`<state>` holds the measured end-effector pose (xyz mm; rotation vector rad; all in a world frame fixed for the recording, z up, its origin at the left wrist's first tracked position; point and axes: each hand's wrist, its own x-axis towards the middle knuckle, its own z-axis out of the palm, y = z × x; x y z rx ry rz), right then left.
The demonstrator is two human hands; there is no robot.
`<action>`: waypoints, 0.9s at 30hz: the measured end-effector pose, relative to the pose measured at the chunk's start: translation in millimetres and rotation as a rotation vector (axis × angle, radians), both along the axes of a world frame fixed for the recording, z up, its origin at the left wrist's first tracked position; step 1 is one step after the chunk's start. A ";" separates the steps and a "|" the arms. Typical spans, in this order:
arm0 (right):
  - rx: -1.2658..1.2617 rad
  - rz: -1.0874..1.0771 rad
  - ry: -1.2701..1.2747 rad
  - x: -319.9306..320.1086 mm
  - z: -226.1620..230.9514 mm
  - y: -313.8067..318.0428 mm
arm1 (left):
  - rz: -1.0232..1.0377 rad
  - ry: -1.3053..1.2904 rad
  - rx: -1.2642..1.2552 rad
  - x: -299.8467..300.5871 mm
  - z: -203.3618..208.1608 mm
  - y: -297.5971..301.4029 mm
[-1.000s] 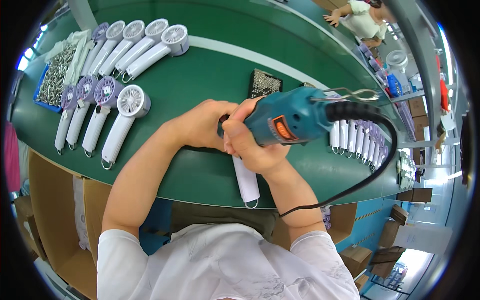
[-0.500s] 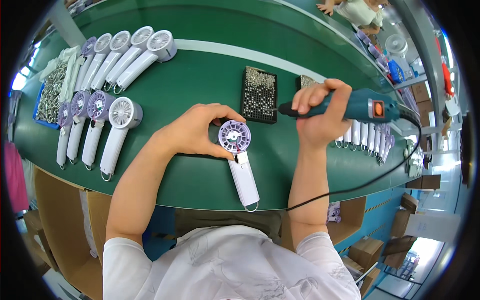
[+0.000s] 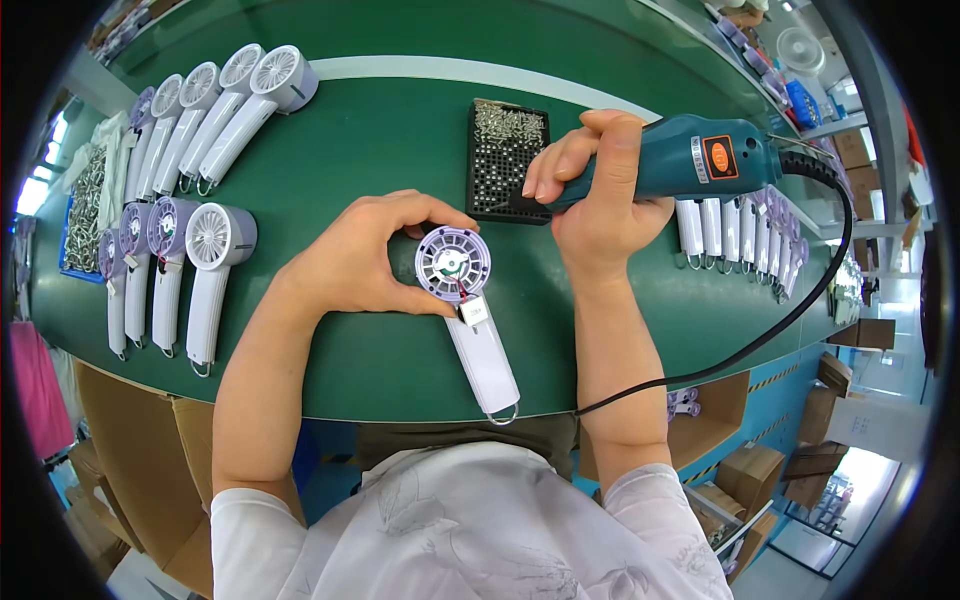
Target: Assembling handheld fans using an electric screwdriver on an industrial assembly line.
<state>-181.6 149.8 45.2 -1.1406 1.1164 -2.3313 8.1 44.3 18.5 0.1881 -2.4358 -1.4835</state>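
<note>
My left hand [image 3: 375,255] curls its thumb and fingers around the round head of a handheld fan [image 3: 484,362]. Its white handle points toward me, and the lilac head lies uncovered, with a small circuit and red and black wires showing. A white block sits where head and handle join. In my right hand [image 3: 605,190] is a teal electric screwdriver [image 3: 700,155], held level with its dark nose pointing left. The tip is over or against the near right part of a black screw tray [image 3: 509,160]; whether it touches a screw I cannot tell.
Several fans [image 3: 205,245] stand in two rows at the left, beside a blue bin of metal loops [image 3: 88,215]. More white handles [image 3: 735,230] are lined up at the right, under the screwdriver's black cord [image 3: 790,320]. An open cardboard box [image 3: 130,450] is below the table's left edge.
My right hand has brought the screwdriver left and a little farther away, onto the screw tray. The fan stays in my left hand. The whole view has shifted slightly.
</note>
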 end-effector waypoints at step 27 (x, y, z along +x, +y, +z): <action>0.143 0.063 0.246 14.6 4.2 -15.5 | 0.021 0.019 0.043 1.6 -3.3 -0.9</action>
